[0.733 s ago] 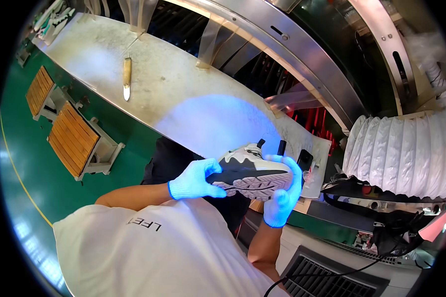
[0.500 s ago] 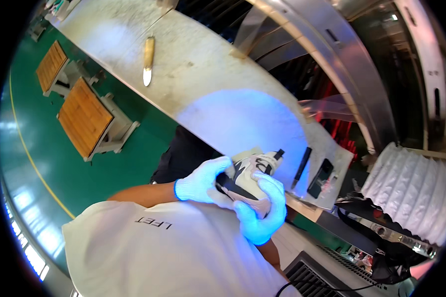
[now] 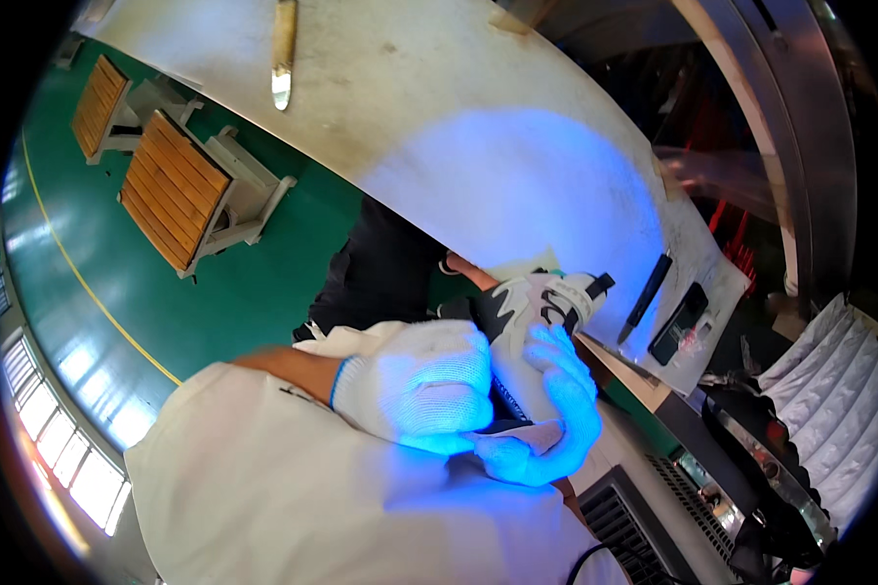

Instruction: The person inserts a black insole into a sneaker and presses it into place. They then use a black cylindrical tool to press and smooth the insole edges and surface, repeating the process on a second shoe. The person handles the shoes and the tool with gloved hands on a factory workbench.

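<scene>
A sneaker [image 3: 519, 317] in white, pale grey and black is held close to my body, its black pull loop toward the upper right. My right hand [image 3: 568, 405], in a white knit glove lit blue, wraps round the sneaker from the right. My left hand [image 3: 429, 380], gloved alike, is closed into a fist against the sneaker's left side. Its fingertips are curled out of sight, so I cannot make out what they pinch. Both hands hide much of the sneaker's lower part.
The pale worktable [image 3: 400, 88] carries a wooden-handled blade [image 3: 283, 49], a slim black tool [image 3: 646, 300] and a black phone [image 3: 679, 322]. A ribbed white duct [image 3: 829, 390] stands at right. Wood-topped carts [image 3: 174, 195] stand on the green floor.
My left hand has gone from an open grasp along the sneaker to a closed fist nearer its middle. The right hand keeps its hold. The view has shifted, moving the table items.
</scene>
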Available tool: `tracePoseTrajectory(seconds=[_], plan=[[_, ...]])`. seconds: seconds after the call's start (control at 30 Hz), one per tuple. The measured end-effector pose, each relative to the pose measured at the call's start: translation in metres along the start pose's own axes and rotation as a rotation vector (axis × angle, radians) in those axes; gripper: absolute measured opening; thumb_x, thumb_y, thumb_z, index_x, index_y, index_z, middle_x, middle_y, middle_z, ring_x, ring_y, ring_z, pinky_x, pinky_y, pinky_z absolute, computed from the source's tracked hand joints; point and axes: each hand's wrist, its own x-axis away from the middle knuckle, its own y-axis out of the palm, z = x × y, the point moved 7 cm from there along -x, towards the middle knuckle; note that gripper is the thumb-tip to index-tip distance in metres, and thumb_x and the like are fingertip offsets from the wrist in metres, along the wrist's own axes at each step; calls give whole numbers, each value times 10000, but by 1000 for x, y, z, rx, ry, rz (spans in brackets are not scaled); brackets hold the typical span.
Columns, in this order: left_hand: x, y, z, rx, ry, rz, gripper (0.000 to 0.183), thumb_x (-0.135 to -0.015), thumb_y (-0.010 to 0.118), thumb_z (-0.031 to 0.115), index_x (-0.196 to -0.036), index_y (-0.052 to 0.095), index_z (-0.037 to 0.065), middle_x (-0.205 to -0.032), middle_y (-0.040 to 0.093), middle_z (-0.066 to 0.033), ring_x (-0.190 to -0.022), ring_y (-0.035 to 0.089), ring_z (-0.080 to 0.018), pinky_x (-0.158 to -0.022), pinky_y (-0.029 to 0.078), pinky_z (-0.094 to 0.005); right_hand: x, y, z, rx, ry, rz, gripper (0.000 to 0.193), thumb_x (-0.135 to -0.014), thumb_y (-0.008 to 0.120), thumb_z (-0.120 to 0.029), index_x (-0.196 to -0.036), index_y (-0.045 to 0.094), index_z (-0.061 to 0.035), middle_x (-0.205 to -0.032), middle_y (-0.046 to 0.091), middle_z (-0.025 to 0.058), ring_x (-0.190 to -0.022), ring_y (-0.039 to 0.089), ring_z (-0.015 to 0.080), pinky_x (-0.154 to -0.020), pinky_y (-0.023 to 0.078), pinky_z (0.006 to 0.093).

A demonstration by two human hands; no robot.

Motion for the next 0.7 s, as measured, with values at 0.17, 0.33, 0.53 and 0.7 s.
tracePoseTrajectory(seconds=[0.17,0.33,0.53,0.7], plan=[[-49,10,-1,-113,79,-73,198,-773,855,248,-883,727,145,-924,665,-85,-785,715,-285,-634,595,-418,6,-23,6,-229,24,110,859,-756,1016,-237,-1465,659,91,-1398,715,350,-1304,708,530,-1147,541,642],[-73,47,-2,-34,37,-142,219,-767,886,205,-886,722,121,-913,703,-77,-809,766,-277,-666,637,-410,27,-50,8,-236,41,198,727,-697,975,-195,-1323,674,21,-1294,684,282,-1183,703,472,-1029,549,590],[-70,79,-7,37,-234,-181,300,-771,920,88,-983,708,75,-954,737,-112,-858,779,-310,-696,631,-413,59,-56,11,-147,12,274,581,-626,924,-144,-1152,691,-63,-1169,646,200,-1037,697,403,-888,558,527],[-60,88,-5,76,-422,-240,375,-752,959,127,-945,641,84,-943,712,-130,-861,754,-337,-739,609,-419,74,-55,8,-151,34,308,477,-567,882,-102,-1009,706,-134,-1066,615,132,-915,692,346,-771,566,474]])
